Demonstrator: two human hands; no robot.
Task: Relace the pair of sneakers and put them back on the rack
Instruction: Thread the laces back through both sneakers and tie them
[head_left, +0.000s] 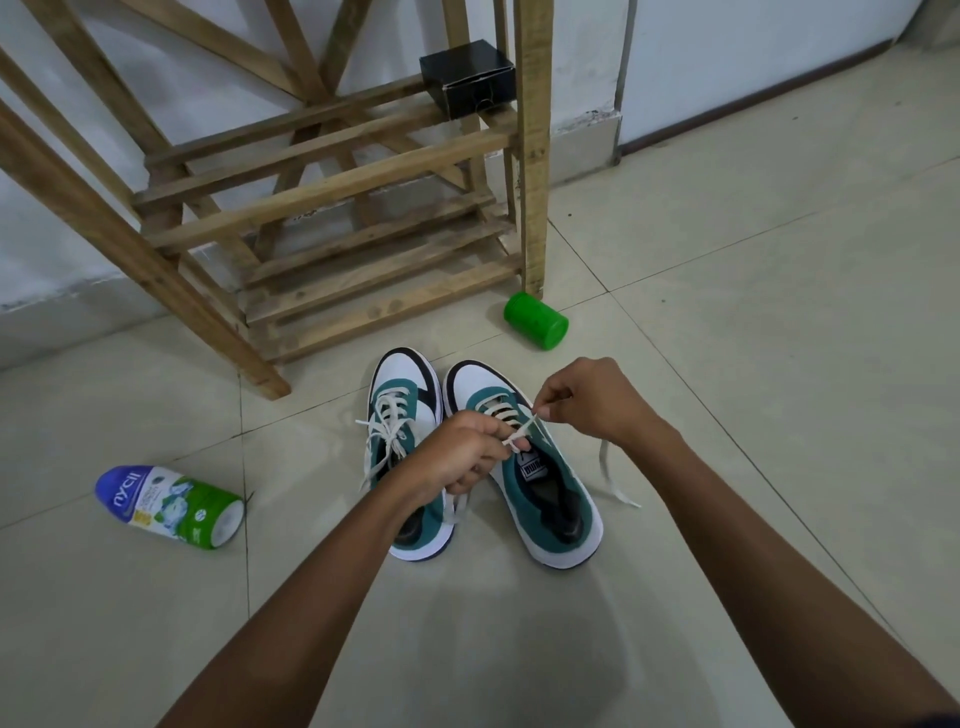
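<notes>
status: lacing stage, second shoe in progress; rack stage not started.

the pair of sneakers stands side by side on the tiled floor at centre frame, toes pointing toward the top of the frame. the left-hand sneaker (402, 452) shows lace crossings over its eyelets and loose loops near the tongue; it appears laced, though whether it is firmly tied cannot be told. the right-hand sneaker (524, 462) carries lace crossings over its forward eyelets, and its lace (519, 434) is being worked just above the tongue. one free lace end (613, 480) trails onto the floor on the right side of that shoe.

the left hand (457, 454) is curled, its fingertips pinching the lace at the upper eyelets of the right-hand sneaker. the right hand (587, 397) is also curled, pinching the same lace a little higher and to the right, so the strand runs taut between the two hands.

the wooden rack (332, 187) occupies the upper left and upper centre of the frame. a black box (467, 83) sits on one of its upper shelves; the lower slatted shelves in view hold no shoes.

remaining, as judged: finish the top eyelets and tie the right-hand sneaker, check the left-hand one, then lift both onto a shelf.

a green canister (535, 321) lies near the rack leg; a labelled bottle (171, 506) lies at lower left.
</notes>
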